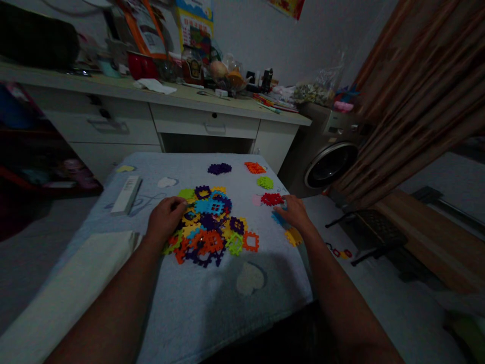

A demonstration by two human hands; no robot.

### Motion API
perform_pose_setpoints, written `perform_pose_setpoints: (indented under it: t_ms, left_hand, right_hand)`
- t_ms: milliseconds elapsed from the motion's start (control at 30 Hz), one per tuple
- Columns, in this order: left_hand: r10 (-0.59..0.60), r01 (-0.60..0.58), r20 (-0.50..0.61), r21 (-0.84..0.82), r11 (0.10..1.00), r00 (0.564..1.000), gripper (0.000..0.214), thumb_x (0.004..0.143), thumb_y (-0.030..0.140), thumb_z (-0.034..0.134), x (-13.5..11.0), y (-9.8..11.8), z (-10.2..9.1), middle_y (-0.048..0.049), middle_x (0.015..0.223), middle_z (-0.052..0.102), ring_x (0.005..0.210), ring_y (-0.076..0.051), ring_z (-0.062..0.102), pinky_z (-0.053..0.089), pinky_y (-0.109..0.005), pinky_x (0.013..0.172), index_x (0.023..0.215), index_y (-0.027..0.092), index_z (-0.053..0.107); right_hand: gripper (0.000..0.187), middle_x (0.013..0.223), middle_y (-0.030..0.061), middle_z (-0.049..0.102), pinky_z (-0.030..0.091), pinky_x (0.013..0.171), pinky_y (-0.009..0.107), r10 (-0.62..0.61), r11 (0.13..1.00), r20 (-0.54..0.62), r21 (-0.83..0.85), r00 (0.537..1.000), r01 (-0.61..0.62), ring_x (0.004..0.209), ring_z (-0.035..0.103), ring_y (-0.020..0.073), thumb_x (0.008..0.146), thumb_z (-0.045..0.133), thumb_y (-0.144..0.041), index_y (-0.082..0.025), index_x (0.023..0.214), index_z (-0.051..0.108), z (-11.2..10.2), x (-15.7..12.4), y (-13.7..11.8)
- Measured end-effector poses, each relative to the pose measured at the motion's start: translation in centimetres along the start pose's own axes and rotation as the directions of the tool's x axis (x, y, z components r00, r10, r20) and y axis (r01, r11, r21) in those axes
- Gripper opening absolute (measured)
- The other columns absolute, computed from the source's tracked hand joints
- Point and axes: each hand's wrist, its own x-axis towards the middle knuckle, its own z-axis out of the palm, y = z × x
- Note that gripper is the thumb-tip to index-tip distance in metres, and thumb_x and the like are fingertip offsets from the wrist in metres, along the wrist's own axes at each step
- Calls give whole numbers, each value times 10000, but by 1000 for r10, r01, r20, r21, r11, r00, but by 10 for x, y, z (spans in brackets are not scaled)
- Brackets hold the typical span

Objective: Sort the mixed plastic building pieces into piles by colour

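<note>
A mixed heap of plastic interlocking building pieces [208,222] with toothed edges lies mid-table, in several colours. My left hand [164,217] rests at the heap's left edge, fingers curled together; whatever they hold is hidden. At the table's right side, my right hand [295,212] has its thumb and fingers around blue pieces [278,218], partly covered by the hand. Just beyond it sit red pieces [272,199], and yellow pieces [293,236] lie on the near side. Farther back are separate green [264,182], orange [254,167] and purple pieces [219,168].
A cloth with heart shapes covers the table [235,313]. A long white box [127,194] and folded pale cloth [94,263] lie at left. Behind stands a cluttered counter [197,103] with drawers. A washing machine [329,151] and a stool [373,227] are at right.
</note>
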Motion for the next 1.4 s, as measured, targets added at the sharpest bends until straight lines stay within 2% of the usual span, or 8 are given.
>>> perform_pose_setpoints:
  t_ms: [133,300,467,633,933,1133,1233,1400]
  left_hand:
    - [12,-12,-5,8,1000,1000,427,795,539,479,-1,2,-2,-76,973,692,885,-239,642,477,-327,769,945,196,686]
    - [13,-13,-9,-4,1000,1000,420,790,539,477,-2,6,-3,-70,968,689,893,-240,642,476,-329,780,927,200,683]
    - [-1,1,-13,-24,1000,1000,409,784,534,481,-2,6,-3,-62,972,693,885,-233,642,485,-324,786,917,207,688]
    - [7,-7,-21,-35,999,1000,393,781,533,483,-2,6,-3,-59,952,697,869,-232,643,494,-324,770,892,215,684]
    - [2,-3,-13,-38,999,1000,406,790,553,494,-2,6,-3,-64,968,692,886,-241,640,488,-337,787,907,214,684]
    - [0,-1,-20,-35,999,1000,395,802,547,504,-2,2,-1,-56,985,704,895,-240,644,490,-334,792,931,222,689]
    - [6,-6,-23,-33,999,1000,390,809,543,509,-3,2,-1,-53,991,705,902,-237,647,492,-328,796,934,224,694]
    - [-6,5,-27,-38,999,1000,390,803,545,509,-3,4,-2,-52,991,703,897,-237,647,490,-330,793,926,223,693]
  right_hand:
    - [576,1347,186,587,402,1016,378,32,999,21,27,999,-32,1258,537,320,881,604,-482,-132,1336,550,3,41,-16]
    - [721,1395,213,548,401,1029,382,57,998,14,15,998,-57,1290,513,331,843,653,-475,-116,1431,440,15,92,-27]
    - [752,1361,230,559,419,1030,405,99,995,26,1,995,-99,1240,553,329,818,666,-472,-114,1433,424,27,126,-32]
    - [563,1295,197,602,441,1008,391,71,997,51,-35,996,-69,1186,583,306,819,659,-414,-144,1300,546,33,140,-33]
    - [716,1339,186,558,426,1007,337,17,1000,33,25,999,-18,1206,560,283,796,688,-463,-141,1403,486,39,156,-31]
    - [759,1342,199,561,421,1021,351,-1,1000,44,29,999,-1,1222,557,293,781,702,-491,-129,1411,484,44,164,-26]
    - [750,1347,193,572,401,1050,362,-30,999,60,27,998,28,1245,548,290,780,711,-459,-118,1410,487,45,169,-24]
    - [694,1365,171,578,425,1008,298,-136,988,56,78,989,132,1227,566,264,776,720,-378,-107,1383,521,44,174,-28]
